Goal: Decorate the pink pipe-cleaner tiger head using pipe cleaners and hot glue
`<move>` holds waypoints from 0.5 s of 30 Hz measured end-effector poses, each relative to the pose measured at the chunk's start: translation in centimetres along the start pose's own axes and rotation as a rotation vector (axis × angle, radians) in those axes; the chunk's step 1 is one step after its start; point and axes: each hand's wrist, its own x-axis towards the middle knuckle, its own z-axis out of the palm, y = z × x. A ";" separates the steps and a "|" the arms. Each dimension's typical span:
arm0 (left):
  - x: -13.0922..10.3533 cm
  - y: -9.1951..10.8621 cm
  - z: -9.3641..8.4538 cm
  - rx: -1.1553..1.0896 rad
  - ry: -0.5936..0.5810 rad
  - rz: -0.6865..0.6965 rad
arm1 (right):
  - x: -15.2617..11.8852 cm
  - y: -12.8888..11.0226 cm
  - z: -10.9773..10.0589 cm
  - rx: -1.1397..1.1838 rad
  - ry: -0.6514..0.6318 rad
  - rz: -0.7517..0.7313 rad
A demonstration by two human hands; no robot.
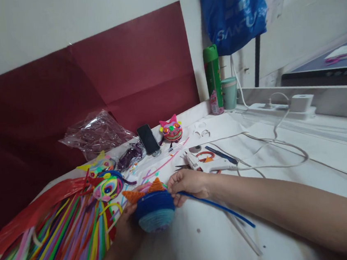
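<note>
A round craft ball, wound in dark and light blue pipe cleaner with two orange ear-like points, is held up off the white table. My left hand wraps round its left side, partly hidden behind it. At its right side, my right hand pinches a blue pipe cleaner, whose loose end trails to the lower right. A white glue gun lies just beyond my right hand, beside orange-handled scissors and a dark blue pen-like stick.
Many coloured pipe cleaners spill from a red wrapper at left, near finished craft faces. A pink-eared craft face, a phone and clear plastic lie at the back. White cords loop across the right side. A green can stands behind.
</note>
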 end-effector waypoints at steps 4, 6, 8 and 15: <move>0.0 -0.1 -0.1 0.003 0.025 0.029 | 0.2 0.3 -0.3 -0.009 0.012 -0.005; -0.1 -0.3 -0.1 -0.004 0.040 0.056 | 0.2 0.4 -0.4 -0.027 0.009 -0.015; -0.2 -0.6 0.0 -0.019 0.057 0.098 | 0.2 0.5 -0.6 -0.050 -0.007 -0.026; -1.3 -1.6 1.1 0.063 0.037 0.175 | 0.3 1.0 -1.4 -0.038 -0.025 -0.081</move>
